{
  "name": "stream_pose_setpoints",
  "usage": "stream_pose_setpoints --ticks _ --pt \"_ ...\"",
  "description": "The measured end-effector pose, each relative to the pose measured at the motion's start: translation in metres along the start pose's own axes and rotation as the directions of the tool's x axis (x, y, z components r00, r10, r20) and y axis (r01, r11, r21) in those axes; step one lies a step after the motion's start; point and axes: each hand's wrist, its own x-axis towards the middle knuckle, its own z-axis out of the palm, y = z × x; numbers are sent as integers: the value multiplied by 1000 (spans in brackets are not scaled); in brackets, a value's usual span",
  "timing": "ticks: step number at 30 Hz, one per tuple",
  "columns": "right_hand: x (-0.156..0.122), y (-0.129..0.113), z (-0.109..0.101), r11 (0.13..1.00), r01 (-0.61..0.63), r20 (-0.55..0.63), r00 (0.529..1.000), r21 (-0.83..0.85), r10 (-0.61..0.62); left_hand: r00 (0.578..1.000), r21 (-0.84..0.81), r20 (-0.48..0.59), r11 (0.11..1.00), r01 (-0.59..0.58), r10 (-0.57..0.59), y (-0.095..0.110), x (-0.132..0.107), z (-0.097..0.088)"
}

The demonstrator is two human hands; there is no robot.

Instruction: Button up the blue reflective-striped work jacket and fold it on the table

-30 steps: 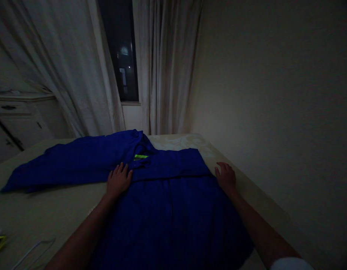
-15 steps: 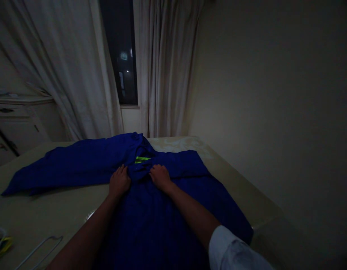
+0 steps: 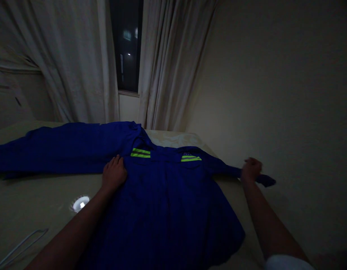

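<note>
A blue long-sleeved work jacket (image 3: 159, 202) lies spread on a pale-covered surface, with yellow-green striped bands (image 3: 140, 153) on its chest. My left hand (image 3: 114, 173) is at the jacket's left side, just below the sleeve, its fingers closed on the fabric at the edge. Out to the right, my right hand (image 3: 251, 170) is closed around the jacket's right sleeve near its end. The sleeve stretches out sideways, and its cuff end (image 3: 266, 180) hangs past my hand. The left sleeve (image 3: 55, 150) lies extended to the left.
A thin pale wire loop (image 3: 24, 242) and a shiny round white thing (image 3: 81, 203) lie on the covered surface (image 3: 58, 195) at the left. Behind are curtains (image 3: 74, 63) and a dark window (image 3: 127, 45). A bare wall (image 3: 269, 93) rises at the right.
My right hand has moved from the jacket's middle far to the right, drawing the sleeve outward. The jacket front lies flatter, with a second striped band showing. My left hand stays at the left side.
</note>
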Motion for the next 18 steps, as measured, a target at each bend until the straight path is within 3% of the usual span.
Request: stream_pose_setpoints --ticks 2,3,5,6,7,8,9,10,12,14,18 --pt "-21 -16 52 997 68 212 975 30 -73 1000 -11 6 1000 1 -1 -1 1 0" --pt "-35 -31 81 988 135 365 918 75 -153 1000 -14 9 1000 -2 2 -2 1 0" --pt "-68 -65 134 962 224 508 818 154 -272 1000 -13 12 1000 -12 12 -4 1 2" --pt "-85 -83 156 937 293 570 744 190 -348 1000 -7 12 1000 -16 16 -5 2 3" --pt "-100 -100 174 886 423 643 629 188 -437 1000 3 12 1000 -17 17 -6 1 3" --pt "-112 -115 188 846 505 689 554 169 -468 1000 16 12 1000 -18 18 -6 1 3" --pt "-120 -129 199 810 568 725 494 148 -479 1000 30 11 999 -18 18 -6 1 3" --pt "-123 -140 207 790 601 748 468 121 -471 1000 45 9 999 -16 16 -5 0 3" --pt "-110 -160 218 808 584 750 502 75 -432 1000 69 6 998 -11 11 -3 0 2" --pt "-77 -182 224 838 544 722 566 35 -397 1000 84 8 996 -13 12 -1 -1 0" --pt "-7 -224 231 900 428 492 769 77 -408 1000 91 11 996 -16 15 1 -2 -3"
